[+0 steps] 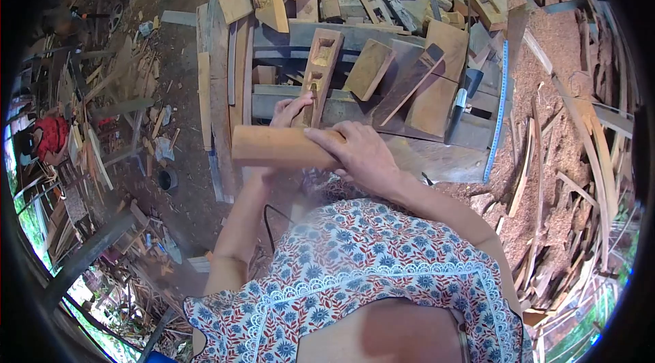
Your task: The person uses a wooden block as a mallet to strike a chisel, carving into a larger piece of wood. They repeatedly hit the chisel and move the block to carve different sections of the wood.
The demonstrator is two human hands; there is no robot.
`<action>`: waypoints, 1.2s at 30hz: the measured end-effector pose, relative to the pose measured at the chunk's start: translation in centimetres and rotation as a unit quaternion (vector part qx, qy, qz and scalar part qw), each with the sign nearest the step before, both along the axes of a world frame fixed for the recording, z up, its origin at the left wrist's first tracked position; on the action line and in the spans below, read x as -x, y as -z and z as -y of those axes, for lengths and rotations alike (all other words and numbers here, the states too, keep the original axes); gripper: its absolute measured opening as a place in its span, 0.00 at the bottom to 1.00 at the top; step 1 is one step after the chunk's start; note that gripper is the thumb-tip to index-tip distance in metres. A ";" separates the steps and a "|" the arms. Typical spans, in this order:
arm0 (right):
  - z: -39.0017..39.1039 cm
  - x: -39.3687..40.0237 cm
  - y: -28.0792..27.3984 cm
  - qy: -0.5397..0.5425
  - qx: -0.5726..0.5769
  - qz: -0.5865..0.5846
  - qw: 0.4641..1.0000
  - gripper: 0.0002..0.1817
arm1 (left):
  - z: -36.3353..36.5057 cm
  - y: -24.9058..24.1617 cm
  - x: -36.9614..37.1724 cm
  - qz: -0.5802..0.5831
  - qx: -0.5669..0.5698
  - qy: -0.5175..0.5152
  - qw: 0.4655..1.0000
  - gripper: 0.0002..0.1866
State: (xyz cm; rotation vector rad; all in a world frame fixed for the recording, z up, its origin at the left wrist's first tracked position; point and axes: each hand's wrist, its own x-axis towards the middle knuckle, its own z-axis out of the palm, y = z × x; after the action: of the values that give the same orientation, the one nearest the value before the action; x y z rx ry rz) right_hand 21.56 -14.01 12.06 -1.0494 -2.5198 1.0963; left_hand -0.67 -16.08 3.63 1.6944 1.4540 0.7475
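Observation:
My right hand is closed around the right end of a thick, smooth wooden club, held level across my front. Behind its far edge, my left hand has its fingers curled around a narrow chisel. The club hides the chisel's near end and part of that hand. The chisel lies over the near part of a long wooden block with rectangular holes cut in it. Just right of this block rests a plain wooden block.
A worn workbench carries several wooden blocks, with more holed blocks at the back. A hand saw lies on the right, near a blue measuring tape along the edge. Shavings and scrap wood cover the ground.

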 end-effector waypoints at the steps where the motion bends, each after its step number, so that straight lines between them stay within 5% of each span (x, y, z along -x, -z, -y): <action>1: 0.3 -0.1 0.0 -0.004 0.015 -0.017 1.000 0.46 | 0.3 0.9 0.0 0.004 -0.028 0.007 1.000 0.28; 18: 2.1 -2.2 0.2 0.032 0.062 -0.062 0.996 0.48 | 0.2 0.0 1.8 -0.022 -0.064 0.060 0.996 0.24; 27: 0.4 0.0 -0.7 -0.011 -0.052 -0.133 0.990 0.46 | -1.9 -1.5 1.6 0.010 -0.051 0.070 0.996 0.29; 30: 0.3 0.6 0.3 0.022 -0.017 -0.015 1.000 0.44 | -1.4 -1.1 1.4 0.013 -0.041 0.049 0.998 0.25; 36: 1.1 1.2 -1.7 -0.025 -0.065 -0.143 0.987 0.42 | -1.4 -2.7 0.3 0.036 -0.059 0.036 0.997 0.30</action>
State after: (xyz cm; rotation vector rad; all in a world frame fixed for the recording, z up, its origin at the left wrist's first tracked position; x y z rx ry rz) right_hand 20.39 -15.10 13.73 -0.7407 -2.3612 0.9989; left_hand -0.92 -14.66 6.35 1.7803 1.3153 0.8597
